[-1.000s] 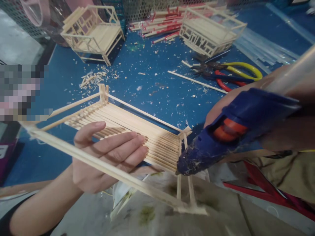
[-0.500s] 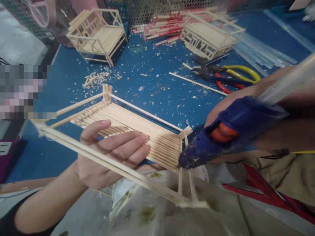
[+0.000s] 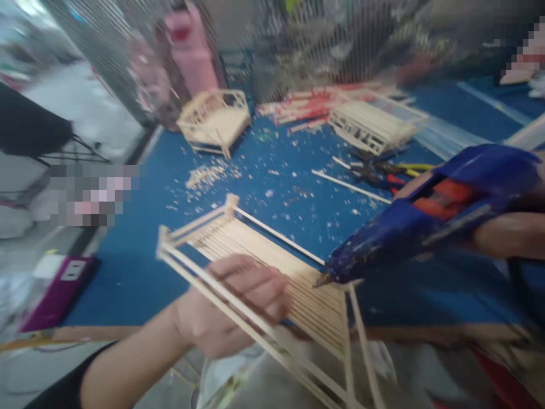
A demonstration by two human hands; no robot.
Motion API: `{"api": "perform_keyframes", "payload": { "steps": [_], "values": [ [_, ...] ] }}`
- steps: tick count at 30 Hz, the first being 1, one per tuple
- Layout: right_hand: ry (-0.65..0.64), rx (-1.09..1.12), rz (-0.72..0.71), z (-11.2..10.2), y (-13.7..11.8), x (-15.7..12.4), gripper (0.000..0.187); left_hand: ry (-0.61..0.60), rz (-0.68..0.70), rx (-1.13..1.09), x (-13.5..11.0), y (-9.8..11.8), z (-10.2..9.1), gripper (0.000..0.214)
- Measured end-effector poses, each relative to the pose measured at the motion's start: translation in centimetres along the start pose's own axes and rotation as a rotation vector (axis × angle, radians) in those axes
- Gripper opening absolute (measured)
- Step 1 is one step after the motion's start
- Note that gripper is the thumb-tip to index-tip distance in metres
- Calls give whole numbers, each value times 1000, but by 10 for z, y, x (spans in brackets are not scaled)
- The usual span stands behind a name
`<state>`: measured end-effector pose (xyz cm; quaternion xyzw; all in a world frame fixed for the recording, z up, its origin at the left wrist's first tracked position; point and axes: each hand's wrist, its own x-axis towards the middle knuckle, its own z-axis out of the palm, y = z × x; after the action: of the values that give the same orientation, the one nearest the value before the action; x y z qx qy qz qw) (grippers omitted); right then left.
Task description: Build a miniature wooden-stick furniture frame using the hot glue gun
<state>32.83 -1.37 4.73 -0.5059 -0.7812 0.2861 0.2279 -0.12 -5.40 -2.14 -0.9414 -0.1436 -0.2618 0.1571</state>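
My left hand (image 3: 232, 307) grips a small bench frame (image 3: 272, 267) made of thin wooden sticks, fingers lying across its slatted seat, thumb hidden beneath. It is held above the front edge of a blue table (image 3: 140, 261). My right hand (image 3: 511, 236) holds a blue glue gun (image 3: 430, 216) with an orange trigger. The gun's nozzle touches the frame's far right corner, where an upright stick meets the seat. The picture is smeared by motion.
Two finished stick chairs stand at the back: one (image 3: 215, 120) at centre left, another (image 3: 374, 125) to the right. Pliers with yellow and red handles (image 3: 392, 170), a loose stick (image 3: 351, 186), red-tipped sticks (image 3: 306, 108) and wood scraps lie on the table. A purple box (image 3: 59, 289) sits at left.
The view has swung upward and blurred. The glue gun's nozzle has moved from the near right corner post up to the far right corner of the seat. My left hand keeps its hold.
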Motion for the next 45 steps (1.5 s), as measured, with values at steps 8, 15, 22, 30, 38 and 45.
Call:
{"api": "perform_keyframes", "payload": {
  "steps": [8,15,22,30,38,45],
  "values": [
    [-52,174,-173,47,-31,53,49,174,-60,-54,4,0,7,21],
    [-172,234,-376,79,-67,84,25,138,-76,-139,1,-2,9,25],
    [-209,273,-455,90,-60,95,32,214,-27,-136,-4,-6,20,23],
    [-237,389,-464,96,-59,100,30,84,-111,-105,-3,-1,14,27],
    [-187,298,-481,93,-53,101,30,151,-65,-95,-5,-6,21,26],
    [-235,365,-497,95,-54,101,32,189,-71,-100,-4,-4,20,28]
  ]
}}
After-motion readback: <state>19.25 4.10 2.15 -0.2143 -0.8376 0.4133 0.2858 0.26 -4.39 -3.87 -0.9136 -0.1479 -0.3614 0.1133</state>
